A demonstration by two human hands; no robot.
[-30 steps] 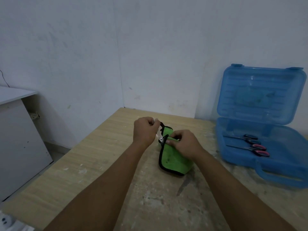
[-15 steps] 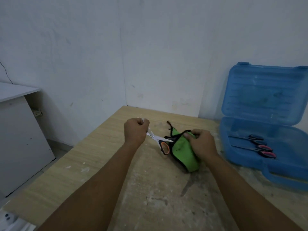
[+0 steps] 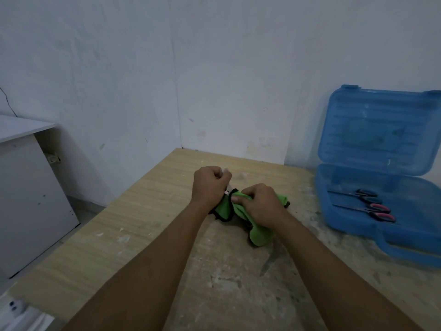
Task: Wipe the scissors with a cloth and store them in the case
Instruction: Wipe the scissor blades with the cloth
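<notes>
Left hand on my feed is balled up tight round one end of the scissors, only a sliver of metal peeking out. Right hand is bunching the green cloth over the rest, low over the tabletop. The blue case sits open off to the right, two more pairs lying inside.

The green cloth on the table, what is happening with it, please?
A person is wiping a pair of scissors. The left hand grips the scissors, of which only a bit of metal shows between the hands. The right hand holds the green cloth bunched over them, above the wooden table. To the right, the blue case lies open with two other pairs already inside.
</notes>
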